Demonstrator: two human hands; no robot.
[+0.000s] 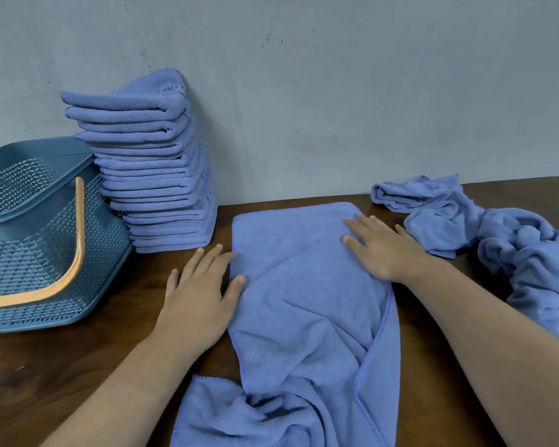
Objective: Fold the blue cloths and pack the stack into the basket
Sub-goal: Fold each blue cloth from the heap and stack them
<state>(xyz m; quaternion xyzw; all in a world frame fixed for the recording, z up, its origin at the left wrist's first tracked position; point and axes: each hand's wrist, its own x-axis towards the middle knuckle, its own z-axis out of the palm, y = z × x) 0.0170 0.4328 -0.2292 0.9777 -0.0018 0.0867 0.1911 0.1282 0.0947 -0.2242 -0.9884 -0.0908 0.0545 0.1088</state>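
Note:
A blue cloth (307, 311) lies partly folded lengthwise on the wooden table (62, 375), its near end rumpled at the table's front. My left hand (200, 291) lies flat at its left edge, fingers straight, thumb touching the fabric. On the cloth's upper right part my right hand (381, 246) presses flat with spread fingers. A tall stack of folded blue cloths (155, 175) leans against the wall at the back left. The blue perforated basket (42, 227) with an orange handle stands left of the stack and holds no cloth that I can see.
A heap of unfolded blue cloths (484, 230) sprawls along the right side of the table, close to my right forearm. A grey wall (336, 91) closes the back edge.

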